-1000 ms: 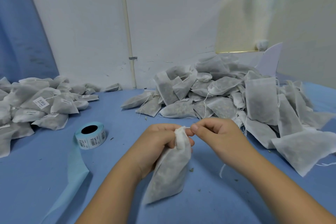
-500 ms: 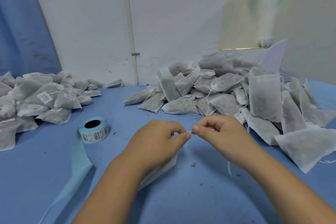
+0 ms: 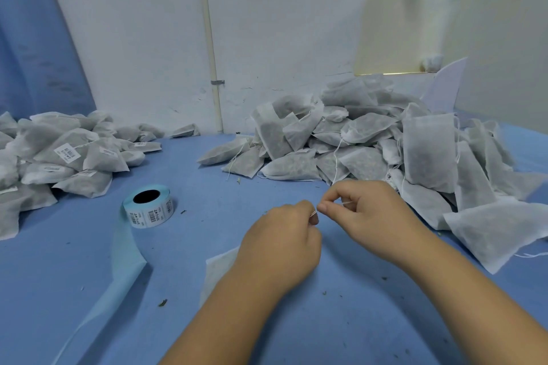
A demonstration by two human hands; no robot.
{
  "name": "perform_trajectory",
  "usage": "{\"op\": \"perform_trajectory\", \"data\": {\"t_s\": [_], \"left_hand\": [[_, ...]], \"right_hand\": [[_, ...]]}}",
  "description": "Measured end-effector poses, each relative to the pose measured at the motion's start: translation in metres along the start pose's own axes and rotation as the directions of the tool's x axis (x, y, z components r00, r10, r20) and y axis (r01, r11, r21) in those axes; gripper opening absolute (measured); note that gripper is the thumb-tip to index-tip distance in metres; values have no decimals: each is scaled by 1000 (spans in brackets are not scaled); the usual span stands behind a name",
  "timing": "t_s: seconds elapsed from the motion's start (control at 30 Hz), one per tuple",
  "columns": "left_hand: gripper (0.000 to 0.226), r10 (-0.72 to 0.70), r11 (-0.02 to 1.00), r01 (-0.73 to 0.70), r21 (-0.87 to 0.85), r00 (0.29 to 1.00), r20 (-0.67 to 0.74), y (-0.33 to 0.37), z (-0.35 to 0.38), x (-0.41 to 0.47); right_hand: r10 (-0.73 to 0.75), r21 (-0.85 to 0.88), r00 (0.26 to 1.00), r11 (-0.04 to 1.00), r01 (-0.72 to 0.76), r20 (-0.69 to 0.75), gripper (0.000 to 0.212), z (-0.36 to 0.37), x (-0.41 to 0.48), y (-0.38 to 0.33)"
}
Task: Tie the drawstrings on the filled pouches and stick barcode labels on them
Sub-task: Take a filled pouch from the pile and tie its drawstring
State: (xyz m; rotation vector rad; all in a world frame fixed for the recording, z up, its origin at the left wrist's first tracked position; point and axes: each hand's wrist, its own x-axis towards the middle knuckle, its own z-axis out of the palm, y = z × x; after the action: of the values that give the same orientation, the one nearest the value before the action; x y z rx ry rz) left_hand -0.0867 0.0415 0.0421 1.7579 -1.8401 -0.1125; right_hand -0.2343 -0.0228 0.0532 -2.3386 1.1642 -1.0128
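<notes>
Pinching the thin white drawstring [image 3: 345, 202] between thumb and forefinger, the right hand [image 3: 367, 216] holds it just beside the left hand [image 3: 281, 243]. The fingers of the left hand are curled, and its grip closes on the same string where the two hands meet. The right grip too is closed on the string, and a short piece of it shows past the forefinger. I judge that the hands are so near to each other because a knot is being formed, and a short, tight string is easier to loop than a long loose one. The pouch [image 3: 219, 270] itself lies on the blue counter [image 3: 207, 201] under the left hand and wrist. Only its pale left part shows (its mouth is hidden, so I cannot tell how far it is drawn closed). Resting it on the counter leaves both hands free for the string.

To the left stands the barcode label roll [image 3: 149, 207], with its blue backing strip [image 3: 124, 264] running toward the near edge. It is within easy reach for the sticking step, which is not yet done on this pouch. At far left lies the labelled pile [image 3: 68, 151], and at the right the bigger unlabelled pile [image 3: 355, 139], with loose strings hanging out. The nearest pouches of this pile lie just beside the right hand and could catch the string. Small crumbs [image 3: 162, 302] are scattered on the counter.
</notes>
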Motion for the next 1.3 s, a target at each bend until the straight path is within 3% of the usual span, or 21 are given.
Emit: {"op": "perform_trajectory", "data": {"t_s": [0.07,0.2,0.43,0.53,0.7,0.8,1.1,1.3], "left_hand": [[16,-24,995,26,-96,1000,19,-4,4,1],[36,-102,931,135,-339,988,113,-12,4,4],[38,-130,656,233,-718,972,196,-14,-10,3],[34,-100,596,220,-772,974,201,-12,-18,1],[31,-123,459,223,-860,975,187,-8,-21,0],[30,-147,456,234,-859,971,186,-8,-21,1],[25,-104,312,219,-924,975,196,-13,-19,3],[24,-21,442,180,-879,981,191,-23,-14,4]], "right_hand": [[-1,-26,1000,1000,1,2,18,0,1,1],[-23,-49,1000,999,24,18,19,1,0,1],[16,74,1000,997,-15,-10,19,7,0,3],[34,125,999,992,-32,-14,19,12,-1,-1],[93,227,986,972,-59,-140,20,11,4,-4],[109,230,979,971,-67,-175,20,8,8,-7],[118,212,987,973,-93,-106,21,22,15,-3],[159,311,977,944,-108,-144,23,32,6,1]]}}
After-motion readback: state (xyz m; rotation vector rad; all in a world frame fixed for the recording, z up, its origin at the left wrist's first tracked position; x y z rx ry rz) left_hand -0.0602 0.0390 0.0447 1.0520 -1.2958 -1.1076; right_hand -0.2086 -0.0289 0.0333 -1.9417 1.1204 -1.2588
